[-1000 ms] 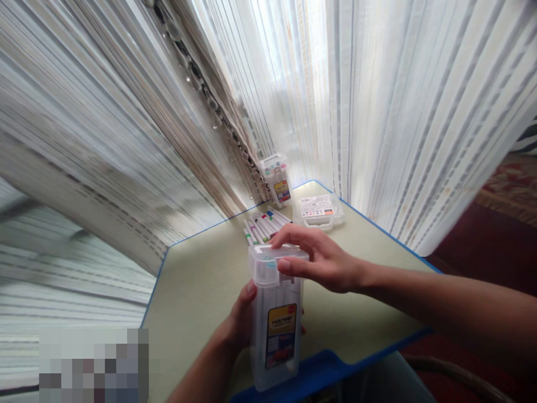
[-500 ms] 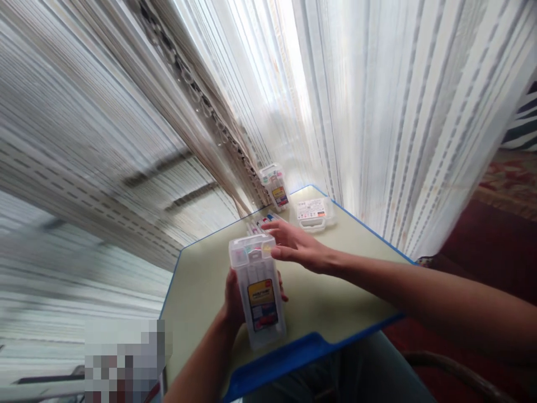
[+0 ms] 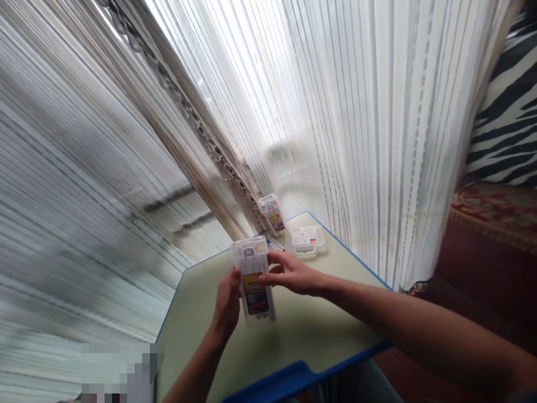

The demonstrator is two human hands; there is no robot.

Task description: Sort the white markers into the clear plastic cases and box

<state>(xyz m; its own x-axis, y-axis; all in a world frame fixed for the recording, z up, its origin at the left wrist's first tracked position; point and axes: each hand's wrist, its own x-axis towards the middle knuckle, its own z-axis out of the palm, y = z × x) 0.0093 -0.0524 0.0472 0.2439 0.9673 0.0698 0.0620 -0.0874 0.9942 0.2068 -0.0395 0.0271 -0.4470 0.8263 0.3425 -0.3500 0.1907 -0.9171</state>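
Marker case (image 3: 253,294): I see the clear plastic box held in both hands over the worktop (image 3: 327,324), lid end up and leaning a little; I cannot tell whether its base touches the surface.
Lid (image 3: 240,250): frosted, seated on the top of the case.
Label (image 3: 257,302): yellow above, dark blue and red below, turned toward my camera.
Left hand (image 3: 229,296): its fingers are grasping the case along its left side, thumb near the upper edge.
Right hand (image 3: 291,274): its fingers are grasping the case too, thumb pressed on the front by the label, forefinger at the right edge just below the lid.
Second case (image 3: 272,216): I have it standing at the far side of the worktop, by the curtain (image 3: 369,140), with a similar yellow label.
Flat case (image 3: 306,240): lying near the far right edge, handle toward me, a white printed sheet showing.
Loose markers (image 3: 275,244): a few show just beyond the right hand, between the second case and the flat one; the held case hides part of that area.
Worktop: pale green, edged in blue.
Far right: I pick up zebra-striped cloth (image 3: 503,112) past the curtain.
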